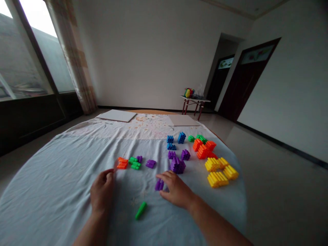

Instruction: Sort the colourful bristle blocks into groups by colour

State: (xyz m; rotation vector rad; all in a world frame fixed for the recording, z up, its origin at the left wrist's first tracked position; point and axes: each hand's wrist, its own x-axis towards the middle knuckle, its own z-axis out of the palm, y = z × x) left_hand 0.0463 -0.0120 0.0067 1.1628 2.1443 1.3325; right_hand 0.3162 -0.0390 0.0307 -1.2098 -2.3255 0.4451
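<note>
My right hand point(176, 188) has its fingers and thumb around the two ends of a small bundle of purple plastic sticks point(159, 185) on the cloth. My left hand point(102, 191) is closed, its fingertips just below a bundle of orange sticks point(122, 163); anything it may hold is hidden. Between the hands, nearer to me, lies a single green stick point(140, 210). Beyond them sit a bundle of green sticks point(135, 164), a small purple piece point(139, 159) against it and another purple bundle point(151, 163). A taller purple cluster point(177, 165) stands past my right fingers.
Sorted bundles fill the right side: blue point(181, 137), green point(201, 138), orange point(203, 150) and yellow point(217, 179). A light wrinkled cloth point(51, 184) covers the round table. Two flat boards point(118, 115) lie at its far edge. A small side table point(196, 99) stands by the wall.
</note>
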